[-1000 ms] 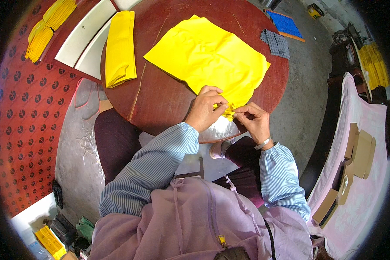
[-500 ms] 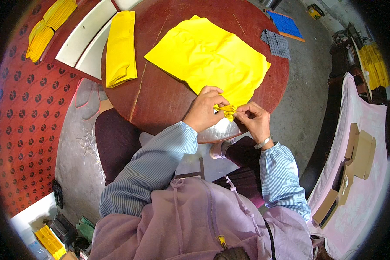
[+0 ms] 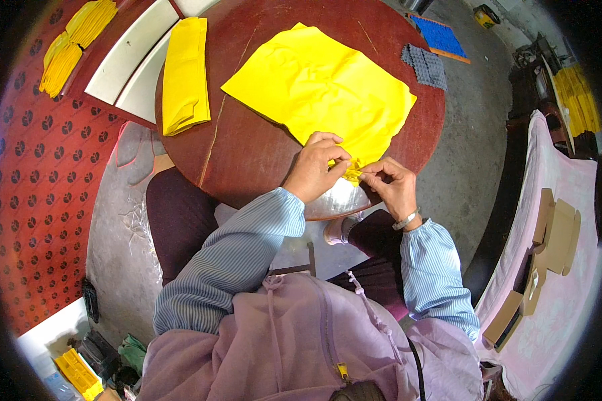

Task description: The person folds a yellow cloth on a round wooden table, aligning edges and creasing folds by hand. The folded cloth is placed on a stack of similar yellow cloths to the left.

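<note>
A bright yellow sheet of thin cloth (image 3: pixel 321 87) lies spread on the round red-brown table (image 3: pixel 241 157), slightly wrinkled. Its near corner is bunched into small pleats at the table's front edge. My left hand (image 3: pixel 316 167) holds the left side of the bunch, thumb and forefinger bent together and partly covering it. From the right, my right hand (image 3: pixel 393 187) pinches the other side of the pleats between thumb and fingertips. A folded yellow bundle (image 3: pixel 185 73), seemingly of the same cloth, rests at the table's left.
Stacked yellow bundles (image 3: pixel 67 47) sit at the far left, above a red patterned covering (image 3: pixel 47 174). A grey bumpy mat (image 3: pixel 425 65) lies by the table's right rim, near a blue mat (image 3: pixel 440 37). Open cardboard boxes (image 3: pixel 560 237) rest on a pink cloth (image 3: pixel 578 194) at right.
Both hands keep almost the same place. The left fingertips have shifted slightly at the pleats, and less of the bunched cloth shows between the hands.
</note>
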Tool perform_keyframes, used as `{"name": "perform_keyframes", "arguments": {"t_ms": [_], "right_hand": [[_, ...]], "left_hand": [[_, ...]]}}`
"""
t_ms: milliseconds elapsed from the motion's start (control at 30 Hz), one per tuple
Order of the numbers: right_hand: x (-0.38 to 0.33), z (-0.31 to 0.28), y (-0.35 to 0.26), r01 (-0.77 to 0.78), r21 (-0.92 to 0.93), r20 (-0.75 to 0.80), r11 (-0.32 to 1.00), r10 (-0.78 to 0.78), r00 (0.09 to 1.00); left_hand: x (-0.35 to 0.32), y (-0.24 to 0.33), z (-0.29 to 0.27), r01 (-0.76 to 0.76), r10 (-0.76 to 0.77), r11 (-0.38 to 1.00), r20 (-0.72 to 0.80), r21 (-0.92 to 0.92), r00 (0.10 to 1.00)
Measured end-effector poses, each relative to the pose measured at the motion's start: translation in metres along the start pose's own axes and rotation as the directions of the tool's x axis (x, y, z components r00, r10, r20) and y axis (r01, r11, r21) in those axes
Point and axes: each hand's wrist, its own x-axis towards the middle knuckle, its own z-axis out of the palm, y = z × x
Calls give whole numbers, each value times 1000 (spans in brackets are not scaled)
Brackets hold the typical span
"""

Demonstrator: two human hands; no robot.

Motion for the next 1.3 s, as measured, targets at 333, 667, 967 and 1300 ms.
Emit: {"name": "perform_keyframes", "arguments": {"t_ms": [333,667,967,1300], "right_hand": [[2,2,9,-29,40,9,999,29,1000],[2,1,6,-47,24,7,999,47,999],[3,1,8,-37,19,10,999,37,999],[2,4,10,-54,131,-3,990,54,999]], "left_hand": [[-1,2,-7,20,-20,1000,76,0,997],[0,2,-8,23,-24,1000,91,7,996],[0,2,-10,22,-19,999,107,-30,994],[-1,2,2,27,-26,999,-15,18,1000]]}}
